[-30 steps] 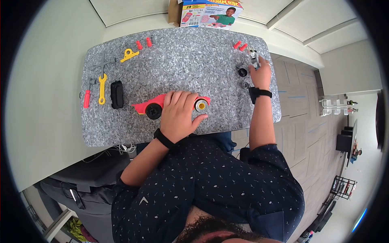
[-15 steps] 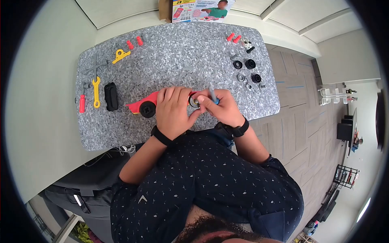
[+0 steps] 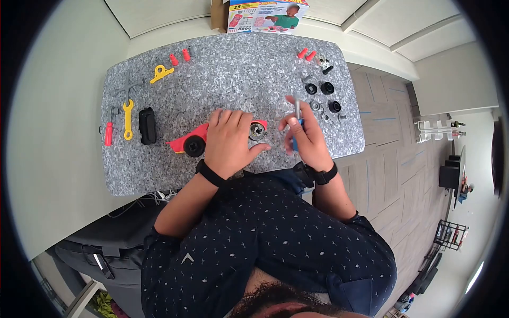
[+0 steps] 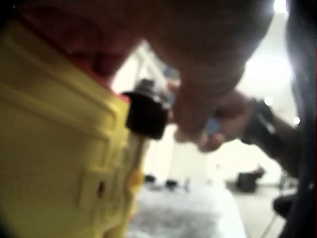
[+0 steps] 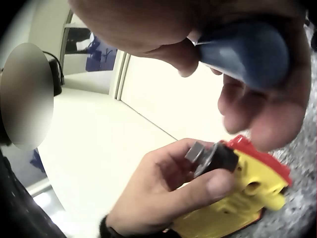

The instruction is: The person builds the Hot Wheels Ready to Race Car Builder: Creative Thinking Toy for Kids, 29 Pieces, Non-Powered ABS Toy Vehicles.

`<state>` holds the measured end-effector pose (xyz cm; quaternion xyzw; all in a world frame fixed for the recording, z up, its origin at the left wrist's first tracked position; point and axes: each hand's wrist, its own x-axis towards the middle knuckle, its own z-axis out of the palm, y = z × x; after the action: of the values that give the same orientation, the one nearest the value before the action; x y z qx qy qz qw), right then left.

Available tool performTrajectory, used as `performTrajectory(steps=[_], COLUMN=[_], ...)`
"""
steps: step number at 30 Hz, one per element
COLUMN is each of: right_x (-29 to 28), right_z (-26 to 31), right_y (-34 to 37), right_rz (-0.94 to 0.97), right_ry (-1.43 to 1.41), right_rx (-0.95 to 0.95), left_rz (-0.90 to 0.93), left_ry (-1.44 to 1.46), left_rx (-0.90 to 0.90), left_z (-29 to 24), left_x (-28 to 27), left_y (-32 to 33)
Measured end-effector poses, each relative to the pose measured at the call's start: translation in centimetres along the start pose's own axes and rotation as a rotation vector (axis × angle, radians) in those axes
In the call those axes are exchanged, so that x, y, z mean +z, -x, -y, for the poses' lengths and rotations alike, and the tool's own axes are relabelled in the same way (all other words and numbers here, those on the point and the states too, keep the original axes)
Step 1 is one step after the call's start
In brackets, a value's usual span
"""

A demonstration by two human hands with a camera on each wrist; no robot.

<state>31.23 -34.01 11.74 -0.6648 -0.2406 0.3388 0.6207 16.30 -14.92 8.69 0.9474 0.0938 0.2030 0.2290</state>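
Note:
The left hand [image 3: 229, 142] grips the red toy car [image 3: 180, 143] on its side on the table, fingers over the body; its yellow underside [image 4: 59, 134] fills much of the left wrist view. One black wheel [image 3: 194, 146] shows left of that hand. Right of it, the other wheel [image 3: 257, 131] has a grey piece [image 5: 195, 152] at its centre, sticking out in the right wrist view. The right hand [image 3: 313, 144], apart from the car, holds a tool by its blue handle [image 5: 247, 54], grey shaft [image 3: 297, 108] pointing up.
Black wheels [image 3: 327, 88] and small grey parts lie at the right, with red pieces [image 3: 303, 53] behind. At the left are a yellow wrench [image 3: 128, 119], a red-handled tool [image 3: 108, 133] and a black part [image 3: 147, 126]. A printed box [image 3: 265, 17] stands beyond the table's [image 3: 222, 58] back edge.
The right hand came from the parts at the right to the car's wheel with the blue-handled tool, then drew back rightward. A grey piece now covers that wheel's yellow centre. The left hand stayed on the car.

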Motion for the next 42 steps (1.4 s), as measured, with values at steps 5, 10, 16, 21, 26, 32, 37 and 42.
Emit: performTrajectory(steps=[5,10,16,21,26,32,37,42], right_x=[-2.1,-1.3,1.3,1.5,1.3,2.6,2.2,2.6], right_z=[2.6,6.1,8.5,7.9,6.6,6.9,5.5,6.0], right_y=[0.4,0.9,1.4,0.6,-0.6,-0.5,-1.2,-0.9], right_rz=[0.033,0.184,0.105,0.182,0.144,0.046,0.113,0.055], right_ry=[0.643,0.6,0.204,0.227,0.372,0.328,0.32,0.337], right_rx=[-0.337,-0.398,-0.463,-0.511,-0.612,-0.594,-0.677,-0.613], left_rz=[-0.185,-0.273,-0.214,-0.135,-0.149,-0.065,-0.058,-0.082], left_ry=[0.365,0.488,0.694,0.74,0.686,0.838,0.853,0.92], left_rx=[0.077,0.234,0.109,0.018,0.146,-0.001,0.028,-0.007], left_z=[-0.6,-1.0,-0.4,0.4,1.4,1.6,1.5,1.1], left_x=[-0.4,-1.2,-0.4,-0.1,0.0,0.4,0.5,0.7], left_y=[-0.7,-1.7,-1.2,-0.6,-1.2,-0.5,-0.4,-0.5])
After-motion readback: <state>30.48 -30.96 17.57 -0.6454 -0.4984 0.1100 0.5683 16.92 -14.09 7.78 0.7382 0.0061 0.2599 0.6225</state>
